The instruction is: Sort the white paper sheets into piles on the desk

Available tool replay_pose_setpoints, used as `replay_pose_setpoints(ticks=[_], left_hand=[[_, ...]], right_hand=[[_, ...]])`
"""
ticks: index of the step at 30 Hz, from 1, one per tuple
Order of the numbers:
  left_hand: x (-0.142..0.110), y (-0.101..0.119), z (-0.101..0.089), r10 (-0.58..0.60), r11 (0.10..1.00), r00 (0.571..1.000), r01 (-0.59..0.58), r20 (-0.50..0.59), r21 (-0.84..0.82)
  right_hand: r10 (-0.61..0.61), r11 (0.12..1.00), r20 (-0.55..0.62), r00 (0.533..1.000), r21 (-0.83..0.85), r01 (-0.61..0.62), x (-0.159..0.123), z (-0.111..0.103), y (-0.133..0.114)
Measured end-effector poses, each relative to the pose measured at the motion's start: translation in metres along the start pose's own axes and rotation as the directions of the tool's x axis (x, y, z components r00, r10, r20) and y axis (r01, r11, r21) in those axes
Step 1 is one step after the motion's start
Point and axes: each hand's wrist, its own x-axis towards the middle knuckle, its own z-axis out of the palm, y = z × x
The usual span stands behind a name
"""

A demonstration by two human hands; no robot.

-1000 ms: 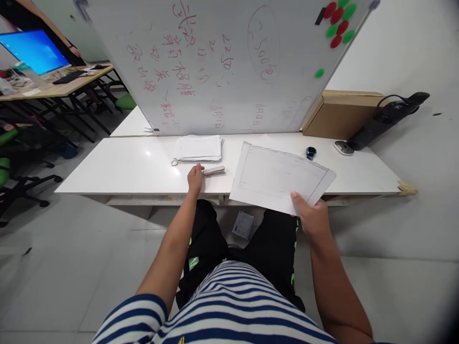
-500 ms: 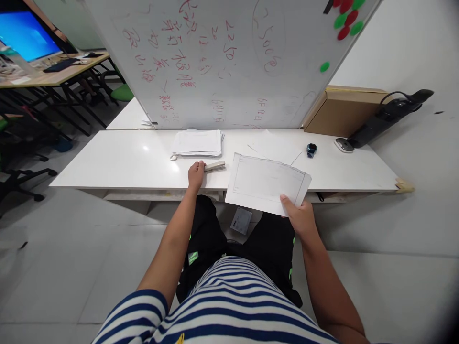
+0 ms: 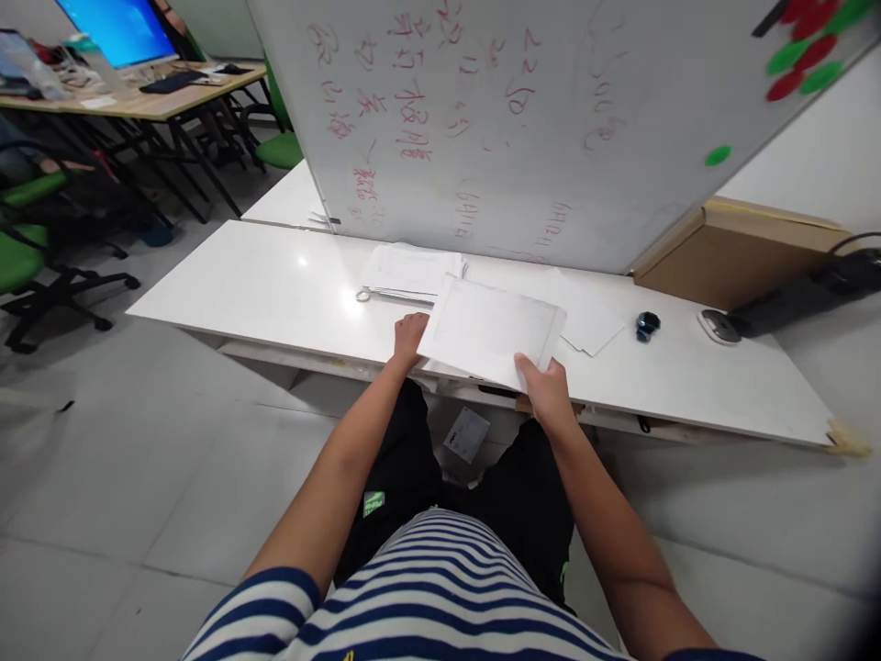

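My right hand [image 3: 549, 386] grips a few white sheets of paper [image 3: 496, 321] by their near right corner, thumb on top. The sheets are held tilted above the table's front edge. My left hand [image 3: 411, 338] is closed at the left edge of these sheets, low over the tabletop. It holds the stapler, whose body is now covered by the paper. Just behind lies a stack of papers [image 3: 406, 271] with a small ring-like object [image 3: 362, 295] at its front left corner. More loose sheets [image 3: 592, 326] lie to the right of the held ones.
The white table [image 3: 206, 285] runs along a whiteboard [image 3: 440, 128] with red writing and magnets. A dark blue watch [image 3: 645, 326], a computer mouse [image 3: 719, 326], a black cylindrical object [image 3: 805, 294] and a cardboard box [image 3: 736, 248] are at the right. A small grey box [image 3: 466, 434] is on the floor.
The held sheets have moved left toward my left hand and now cover the stapler that showed in it before. More of the loose sheets behind has come into sight. My view has turned right.
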Motion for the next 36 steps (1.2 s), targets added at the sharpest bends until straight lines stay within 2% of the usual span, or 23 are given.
replay_pose_setpoints(ticks=[2,6,9,11,13,14,17,19,22,24,26,28,30,31,33,36], left_hand=[[0.000,-0.001,0.001,0.031,1.000,0.999,-0.030,-0.019,0.004],[-0.001,0.000,0.002,0.054,0.998,0.998,-0.055,-0.025,-0.018],[0.003,0.000,0.003,0.030,0.999,0.999,-0.030,-0.019,-0.015],[0.006,-0.001,0.003,0.013,1.000,1.000,-0.014,-0.013,-0.012],[0.009,-0.001,0.003,-0.005,1.000,1.000,0.005,-0.002,-0.002],[0.011,-0.001,0.003,-0.014,1.000,1.000,0.014,0.002,0.004],[0.013,-0.001,0.002,-0.027,1.000,1.000,0.027,0.008,0.011],[0.013,0.000,0.001,-0.034,0.999,0.999,0.034,0.018,0.015],[0.013,0.001,-0.001,-0.036,0.999,0.999,0.035,0.023,0.026],[0.012,0.001,-0.004,-0.029,0.999,0.999,0.028,0.025,0.033],[0.012,0.001,-0.005,-0.027,0.999,0.999,0.026,0.034,0.041],[0.012,0.001,-0.006,-0.025,0.998,0.999,0.023,0.040,0.052],[0.013,0.000,-0.006,-0.015,0.998,0.999,0.013,0.037,0.061],[0.013,0.000,-0.005,-0.010,0.998,0.999,0.008,0.034,0.063],[0.014,-0.001,-0.005,-0.008,0.998,1.000,0.006,0.031,0.065],[0.014,0.000,-0.004,-0.017,0.998,0.999,0.016,0.027,0.057]], right_hand=[[-0.025,0.998,0.091,0.996,0.051,0.020,0.034,0.032,-0.016],[0.009,0.996,0.156,0.988,0.083,-0.023,0.110,0.104,-0.050],[0.019,1.000,0.235,0.972,0.012,-0.022,0.155,0.151,-0.064],[0.035,0.992,0.276,0.960,-0.123,-0.001,0.175,0.173,-0.064],[0.029,0.941,0.307,0.951,-0.329,0.077,0.187,0.187,-0.059],[0.017,0.887,0.324,0.946,-0.441,0.135,0.190,0.191,-0.056],[0.014,0.666,0.378,0.926,-0.694,0.274,0.194,0.201,-0.048],[0.043,0.579,0.379,0.925,-0.763,0.285,0.191,0.208,-0.048],[-0.010,0.555,0.317,0.948,-0.787,0.269,0.180,0.212,-0.050],[-0.143,0.595,0.242,0.960,-0.754,0.279,0.168,0.203,-0.047],[-0.290,0.655,0.154,0.944,-0.687,0.313,0.154,0.176,-0.036],[-0.416,0.667,0.080,0.906,-0.650,0.363,0.142,0.134,-0.015],[-0.505,0.597,0.032,0.862,-0.709,0.376,0.133,0.082,0.010],[-0.518,0.554,0.032,0.855,-0.749,0.364,0.131,0.056,0.022],[-0.477,0.489,0.062,0.877,-0.810,0.324,0.131,0.009,0.043],[-0.322,0.484,0.049,0.946,-0.850,0.208,0.139,-0.035,0.066]])
